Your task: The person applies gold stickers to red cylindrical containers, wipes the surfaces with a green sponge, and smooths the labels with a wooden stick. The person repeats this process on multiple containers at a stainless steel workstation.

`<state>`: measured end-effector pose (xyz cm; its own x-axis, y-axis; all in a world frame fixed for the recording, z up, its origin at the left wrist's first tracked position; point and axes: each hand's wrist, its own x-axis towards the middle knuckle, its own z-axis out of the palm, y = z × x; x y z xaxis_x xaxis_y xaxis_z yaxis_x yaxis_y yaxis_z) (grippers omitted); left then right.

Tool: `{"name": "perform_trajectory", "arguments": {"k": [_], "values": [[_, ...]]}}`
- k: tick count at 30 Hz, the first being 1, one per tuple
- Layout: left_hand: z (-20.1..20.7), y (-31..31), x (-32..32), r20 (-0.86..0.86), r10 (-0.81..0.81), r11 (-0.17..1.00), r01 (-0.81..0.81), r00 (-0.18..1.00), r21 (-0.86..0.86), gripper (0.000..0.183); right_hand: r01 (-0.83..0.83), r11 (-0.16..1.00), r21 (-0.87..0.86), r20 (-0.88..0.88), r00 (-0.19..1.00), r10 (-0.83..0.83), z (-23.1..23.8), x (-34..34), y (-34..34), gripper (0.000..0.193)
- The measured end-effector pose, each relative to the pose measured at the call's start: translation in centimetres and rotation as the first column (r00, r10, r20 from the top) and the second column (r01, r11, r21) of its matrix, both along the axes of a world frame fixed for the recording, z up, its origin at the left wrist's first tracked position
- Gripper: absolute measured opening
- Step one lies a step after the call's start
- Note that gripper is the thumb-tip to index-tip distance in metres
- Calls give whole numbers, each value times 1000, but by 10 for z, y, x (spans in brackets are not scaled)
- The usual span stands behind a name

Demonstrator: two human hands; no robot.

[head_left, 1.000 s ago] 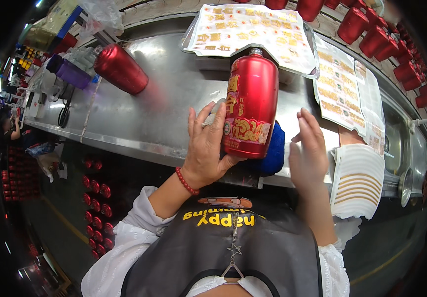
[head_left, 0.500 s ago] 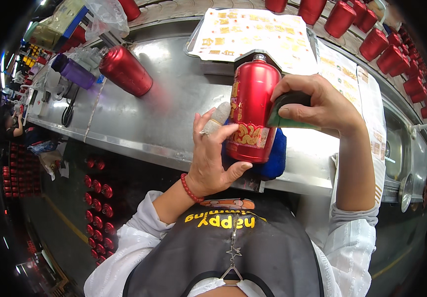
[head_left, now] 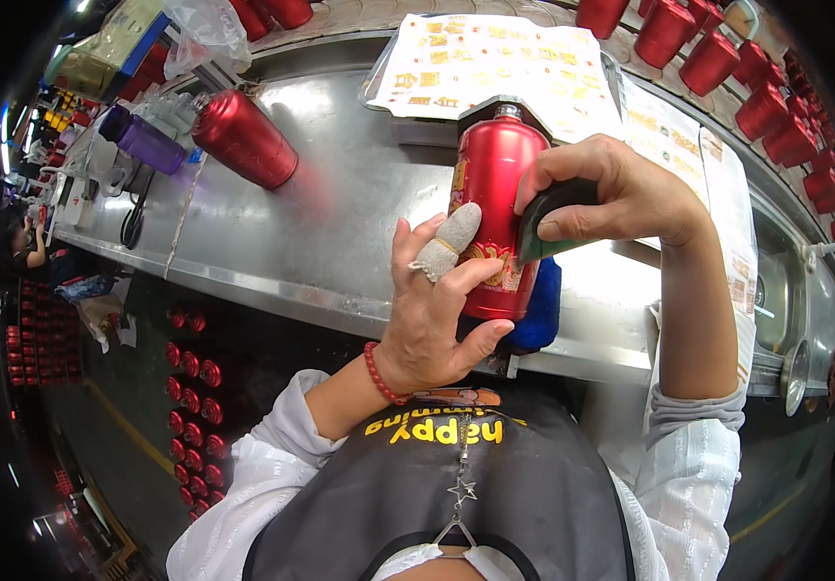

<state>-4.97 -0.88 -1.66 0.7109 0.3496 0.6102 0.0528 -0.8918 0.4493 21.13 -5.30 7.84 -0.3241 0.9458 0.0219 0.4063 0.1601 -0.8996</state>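
Observation:
A red bottle (head_left: pixel 491 184) with a gold label stands upright at the near edge of the steel workbench (head_left: pixel 340 223), on a blue cloth (head_left: pixel 536 310). My left hand (head_left: pixel 434 308) wraps its lower part; the index finger wears a white fabric cot. My right hand (head_left: pixel 611 197) presses a dark green pad (head_left: pixel 548 218) against the bottle's right side, over the label.
A second red bottle (head_left: pixel 243 138) lies on its side at the bench's left. Sheets of gold stickers (head_left: pixel 495 58) lie behind. Several red bottles (head_left: pixel 717 53) line the back right. A purple box (head_left: pixel 146 143) and cables sit far left; a sink (head_left: pixel 775 290) is right.
My right hand rose from beside the bottle, took up the dark pad and pressed it on the label. It now sits slightly lower on the bottle than half a second ago.

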Motion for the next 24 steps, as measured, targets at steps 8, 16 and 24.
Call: {"name": "perform_trajectory", "arguments": {"k": [8,16,24], "values": [[-2,5,-3,36,12,996,-9,999,-85,53,180,797,577,286,869,-403,-5,-28,-38,34],[-8,7,-3,81,6,995,2,997,-99,51,89,701,708,428,736,-525,-28,-69,-46,19],[-13,7,-8,61,13,995,-7,998,-101,54,60,648,759,411,728,-549,-29,-61,-47,15]]}}
